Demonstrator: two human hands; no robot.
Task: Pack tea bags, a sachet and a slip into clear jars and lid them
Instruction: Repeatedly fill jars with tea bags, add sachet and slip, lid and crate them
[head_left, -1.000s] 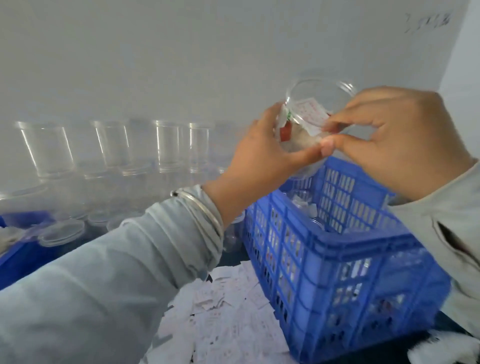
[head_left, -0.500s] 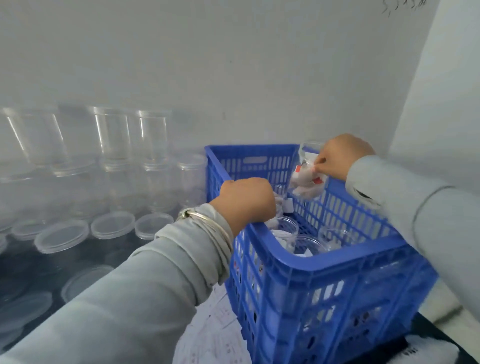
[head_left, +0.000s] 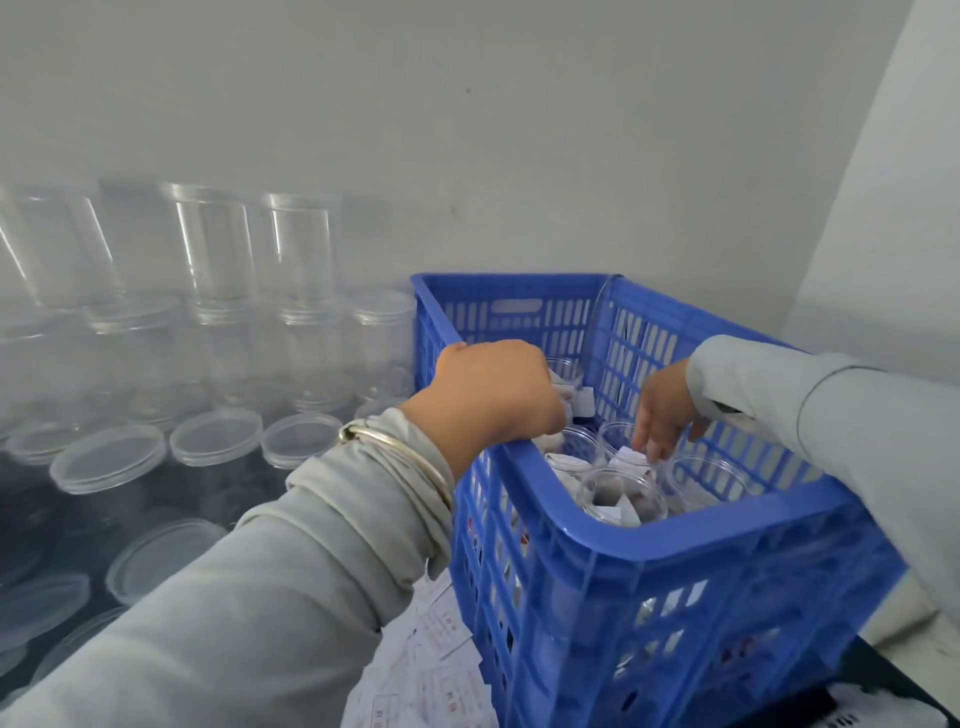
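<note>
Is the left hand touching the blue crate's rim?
Touching. The head view shows the left hand lying over the blue crate at its left rim, the wrist pressed against the edge.

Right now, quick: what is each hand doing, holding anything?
Left hand: reaching into the blue crate; fingers hidden, grip cannot be told.
Right hand: fingers pointing down at a filled jar, apparently holding nothing.

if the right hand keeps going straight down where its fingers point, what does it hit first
Most likely the white slip sticking out of an open jar in the crate; the right hand has its fingertips just above it, though depth is hard to judge.
</note>
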